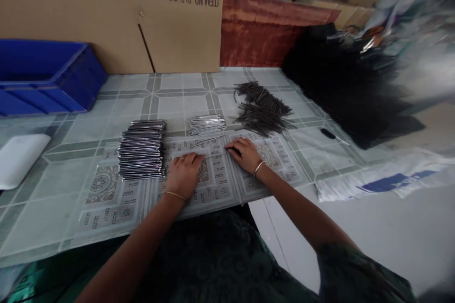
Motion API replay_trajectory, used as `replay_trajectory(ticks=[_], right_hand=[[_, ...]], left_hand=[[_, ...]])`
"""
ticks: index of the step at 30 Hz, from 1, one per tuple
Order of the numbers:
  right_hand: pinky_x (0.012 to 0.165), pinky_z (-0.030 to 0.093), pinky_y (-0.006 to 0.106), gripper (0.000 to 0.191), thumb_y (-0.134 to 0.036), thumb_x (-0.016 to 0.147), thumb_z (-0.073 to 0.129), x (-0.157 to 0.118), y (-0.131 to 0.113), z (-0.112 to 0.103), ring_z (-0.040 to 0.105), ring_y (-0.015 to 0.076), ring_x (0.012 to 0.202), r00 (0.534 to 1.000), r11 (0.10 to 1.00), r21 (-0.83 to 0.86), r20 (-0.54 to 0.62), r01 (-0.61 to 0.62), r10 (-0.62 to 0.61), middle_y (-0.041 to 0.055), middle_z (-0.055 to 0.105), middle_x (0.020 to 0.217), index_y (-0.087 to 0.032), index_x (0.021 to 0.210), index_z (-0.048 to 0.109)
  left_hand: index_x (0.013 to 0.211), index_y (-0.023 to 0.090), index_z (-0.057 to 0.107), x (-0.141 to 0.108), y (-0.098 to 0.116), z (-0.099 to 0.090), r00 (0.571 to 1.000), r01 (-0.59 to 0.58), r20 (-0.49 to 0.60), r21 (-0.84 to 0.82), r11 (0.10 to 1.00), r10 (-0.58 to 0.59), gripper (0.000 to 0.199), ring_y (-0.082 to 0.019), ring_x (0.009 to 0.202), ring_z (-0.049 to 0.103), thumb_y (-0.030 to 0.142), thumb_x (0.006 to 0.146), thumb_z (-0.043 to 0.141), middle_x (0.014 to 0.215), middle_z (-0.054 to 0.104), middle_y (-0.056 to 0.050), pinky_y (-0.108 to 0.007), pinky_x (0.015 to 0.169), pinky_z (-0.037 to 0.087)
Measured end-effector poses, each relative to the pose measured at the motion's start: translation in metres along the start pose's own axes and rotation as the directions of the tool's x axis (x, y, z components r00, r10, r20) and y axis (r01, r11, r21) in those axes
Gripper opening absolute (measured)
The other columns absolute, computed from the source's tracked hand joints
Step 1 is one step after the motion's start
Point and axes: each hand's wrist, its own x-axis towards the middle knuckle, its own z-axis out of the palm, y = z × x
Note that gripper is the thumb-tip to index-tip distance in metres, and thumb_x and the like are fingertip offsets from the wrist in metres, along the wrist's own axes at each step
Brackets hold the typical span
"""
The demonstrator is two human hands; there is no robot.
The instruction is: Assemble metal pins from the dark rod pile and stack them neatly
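A thin silver rod (215, 155) lies level between my two hands, just above or on the patterned plastic mat. My left hand (185, 174) is palm down with its fingers curled together at the rod's left end. At the other end, my right hand (245, 154) has thumb and fingers closed in a pinch; the fingertips partly hide what they hold. Beyond the hands is a small pile of bare silver rods (207, 124). To the left, dark, shiny ridged rods (142, 149) are stacked in a neat row. Short black tubes (265, 109) lie heaped at the back right.
A blue plastic bin (76, 75) stands at the left, with a white tray-like object (23, 158) nearer me. A large cardboard box (177, 28) walls off the back. On the right are a black heap (341, 85), a small black-handled tool (327, 133) and a white plastic bag (341, 187).
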Motion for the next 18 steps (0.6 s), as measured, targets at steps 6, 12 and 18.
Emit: replay_trajectory(ticks=[6,12,18], right_hand=[[0.095,0.042,0.036,0.019,-0.024,0.094,0.057,-0.004,-0.005,-0.001,0.059,0.0192,0.099,1.0,0.999,0.037,-0.01,0.025,-0.025,0.0056,0.067,0.1,-0.022,0.107,0.071],[0.093,0.045,0.035,0.018,-0.021,0.093,0.057,-0.002,-0.004,0.0,0.062,0.0181,0.097,0.998,0.996,0.07,-0.034,0.05,-0.047,0.0057,0.068,0.099,-0.021,0.104,0.07],[0.092,0.044,0.031,0.016,-0.02,0.092,0.059,0.002,-0.015,-0.008,0.062,0.0157,0.093,1.0,1.0,-0.025,0.016,0.01,-0.009,0.004,0.069,0.095,-0.021,0.103,0.071]], left_hand=[[0.118,0.022,0.064,0.001,0.0,0.012,0.997,0.039,-0.068,-0.066,0.997,-0.044,0.034,-0.027,0.095,0.062,0.017,0.092,0.045,0.107,0.066,-0.01,-0.04,0.083,0.047],[0.117,0.02,0.064,0.002,-0.005,0.015,0.995,0.061,-0.066,-0.124,0.99,-0.07,0.034,-0.027,0.096,0.062,0.016,0.09,0.044,0.107,0.065,-0.011,-0.04,0.082,0.049],[0.109,0.023,0.067,0.003,-0.007,0.016,0.981,-0.059,-0.194,-0.313,0.948,-0.003,0.033,-0.026,0.093,0.063,0.021,0.091,0.039,0.104,0.067,-0.01,-0.043,0.084,0.052]])
